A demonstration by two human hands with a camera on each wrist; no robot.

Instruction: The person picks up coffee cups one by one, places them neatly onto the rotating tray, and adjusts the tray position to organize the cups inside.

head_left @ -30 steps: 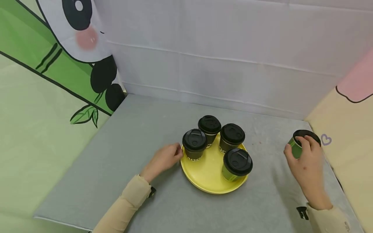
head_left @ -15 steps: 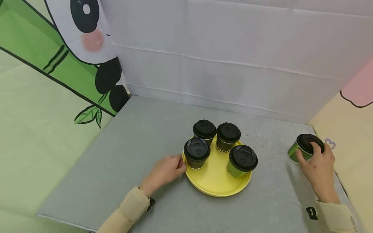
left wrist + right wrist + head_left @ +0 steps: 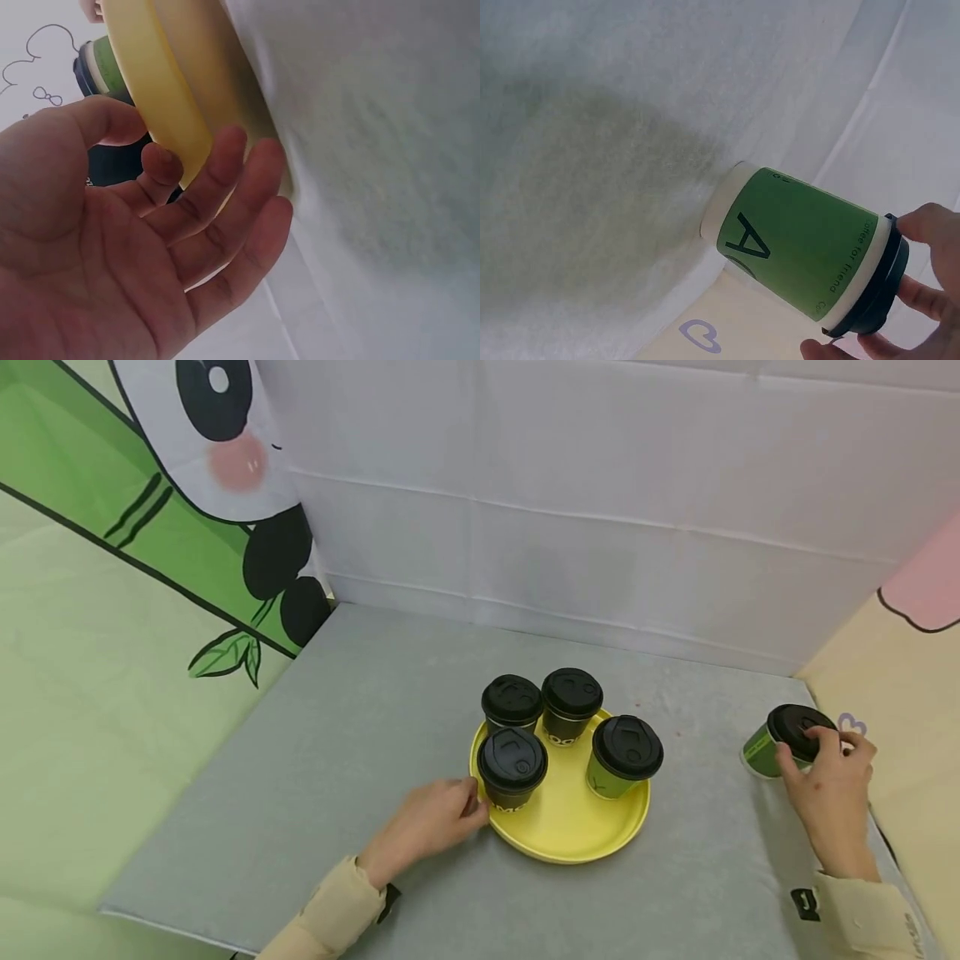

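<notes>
My left hand point(image 3: 431, 822) pinches the rim of a round yellow tray point(image 3: 577, 839) at its left edge between thumb and index finger. In the left wrist view, the other fingers point(image 3: 251, 180) curve loosely beside the tray's side. On the tray stand lidded paper cups: a dark cup point(image 3: 512, 764) near my left hand, two dark cups point(image 3: 572, 697) behind it, and a green cup point(image 3: 626, 756) on the right. Far to the right, my right hand point(image 3: 832, 793) grips the black lid of another green paper cup point(image 3: 799, 244), whose base is at the table surface.
A grey cloth-covered table point(image 3: 360, 693) carries everything. Behind it hangs a white cloth wall point(image 3: 585, 502). A printed green panel point(image 3: 90, 693) is at the left, and a cream side panel point(image 3: 907, 718) stands close to my right hand.
The tray with its cups has turned counterclockwise as seen from above, and my left hand has moved slightly toward me with its rim. My right hand has shifted right on the cup's lid.
</notes>
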